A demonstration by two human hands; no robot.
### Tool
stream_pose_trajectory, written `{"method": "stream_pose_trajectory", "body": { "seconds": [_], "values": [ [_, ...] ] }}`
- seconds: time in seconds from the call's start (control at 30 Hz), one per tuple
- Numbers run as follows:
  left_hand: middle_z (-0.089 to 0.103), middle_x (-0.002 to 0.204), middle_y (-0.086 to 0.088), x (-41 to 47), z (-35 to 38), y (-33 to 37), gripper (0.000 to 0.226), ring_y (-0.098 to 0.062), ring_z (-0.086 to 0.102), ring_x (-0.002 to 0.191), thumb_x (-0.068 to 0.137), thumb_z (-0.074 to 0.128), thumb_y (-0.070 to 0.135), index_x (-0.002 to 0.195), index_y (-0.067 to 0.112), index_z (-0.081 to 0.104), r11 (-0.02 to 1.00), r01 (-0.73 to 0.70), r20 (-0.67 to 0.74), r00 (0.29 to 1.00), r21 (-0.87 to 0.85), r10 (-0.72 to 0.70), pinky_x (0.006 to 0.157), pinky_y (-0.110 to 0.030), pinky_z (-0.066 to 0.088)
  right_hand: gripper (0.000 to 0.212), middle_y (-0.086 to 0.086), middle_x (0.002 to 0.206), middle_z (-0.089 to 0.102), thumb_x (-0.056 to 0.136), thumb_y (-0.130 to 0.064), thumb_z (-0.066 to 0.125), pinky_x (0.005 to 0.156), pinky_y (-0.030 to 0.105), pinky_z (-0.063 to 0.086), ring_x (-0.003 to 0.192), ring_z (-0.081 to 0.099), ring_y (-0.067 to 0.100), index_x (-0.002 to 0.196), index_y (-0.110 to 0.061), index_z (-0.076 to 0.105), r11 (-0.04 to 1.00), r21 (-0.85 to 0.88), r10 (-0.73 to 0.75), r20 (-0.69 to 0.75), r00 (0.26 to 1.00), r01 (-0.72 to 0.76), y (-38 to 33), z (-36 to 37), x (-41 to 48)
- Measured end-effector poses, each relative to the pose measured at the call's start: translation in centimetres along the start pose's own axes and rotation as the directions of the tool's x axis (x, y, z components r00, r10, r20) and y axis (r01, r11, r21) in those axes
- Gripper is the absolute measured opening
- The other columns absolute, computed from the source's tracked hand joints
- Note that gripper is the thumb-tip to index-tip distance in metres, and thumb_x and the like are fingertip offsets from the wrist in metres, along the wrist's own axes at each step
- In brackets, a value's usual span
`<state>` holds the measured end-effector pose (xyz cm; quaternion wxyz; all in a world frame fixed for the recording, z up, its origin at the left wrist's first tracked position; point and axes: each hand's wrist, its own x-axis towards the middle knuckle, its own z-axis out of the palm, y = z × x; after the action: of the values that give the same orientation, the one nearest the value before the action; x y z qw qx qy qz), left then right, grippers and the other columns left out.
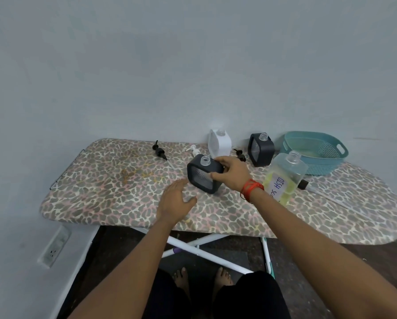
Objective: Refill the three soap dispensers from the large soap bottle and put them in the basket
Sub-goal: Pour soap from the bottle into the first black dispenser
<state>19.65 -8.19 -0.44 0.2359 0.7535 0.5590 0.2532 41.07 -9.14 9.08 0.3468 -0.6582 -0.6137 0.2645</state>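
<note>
My right hand (232, 174) grips a black square soap dispenser (201, 173) with its neck open, near the middle of the ironing board (114, 187). Just to its left my left hand (175, 200) hovers open, fingers spread, touching nothing. A white dispenser (219, 143) and a second black dispenser (260, 149) stand uncapped at the back. The large clear bottle of yellow-green soap (285, 176), labelled "DISH", stands open behind my right wrist. The teal basket (317, 164) sits at the back right, with nothing seen in it.
Loose pump heads lie on the leopard-print cover: a black pump (159, 153) at the back left, a white pump (193, 150) and another black pump (240, 155) near the dispensers. A black cap with a tube (304, 184) lies right of the large bottle. The wall runs behind.
</note>
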Motion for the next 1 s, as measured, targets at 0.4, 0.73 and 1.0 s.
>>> {"method": "stream_pose_trajectory", "body": {
  "seconds": [0.4, 0.73, 1.0],
  "values": [
    [0.023, 0.166, -0.001, 1.2, 1.5, 4.6, 0.149, -0.022, 0.025, 0.153, 0.047, 0.089, 0.076, 0.160, 0.028, 0.006, 0.912, 0.115, -0.058, 0.987, -0.393, -0.150, 0.123, -0.048, 0.030, 0.030, -0.002, 0.105, 0.064, 0.090, -0.026, 0.073, 0.086, 0.013, 0.038, 0.098, 0.053, 0.018, 0.115, -0.011, 0.066, 0.922, -0.227, -0.386, -0.600, 0.701, 0.313, -1.1, -4.6, -5.5],
    [0.039, 0.154, -0.012, 1.9, 4.0, 7.4, 0.130, -0.032, 0.037, 0.143, 0.055, 0.099, 0.042, 0.157, 0.010, 0.024, 0.891, 0.181, -0.195, 0.940, -0.416, -0.282, 0.116, -0.051, 0.037, 0.098, -0.003, 0.141, 0.045, 0.064, -0.071, 0.077, 0.110, 0.043, 0.033, 0.131, 0.037, 0.017, 0.141, -0.023, 0.041, 0.998, -0.053, -0.057, -0.710, 0.702, 0.028, 5.0, -10.4, -7.6],
    [0.050, 0.137, 0.006, 2.0, 2.5, 5.0, 0.109, -0.015, 0.052, 0.126, 0.058, 0.100, 0.024, 0.147, 0.021, 0.037, 0.886, 0.041, -0.019, 0.998, -0.461, -0.056, 0.110, -0.045, 0.047, 0.078, -0.012, 0.128, 0.056, 0.065, -0.048, 0.089, 0.097, 0.033, 0.051, 0.116, 0.055, 0.000, 0.129, -0.035, 0.047, 0.925, 0.375, 0.159, -0.527, 0.835, 0.061, 8.7, -8.3, -7.6]
  ]
}}
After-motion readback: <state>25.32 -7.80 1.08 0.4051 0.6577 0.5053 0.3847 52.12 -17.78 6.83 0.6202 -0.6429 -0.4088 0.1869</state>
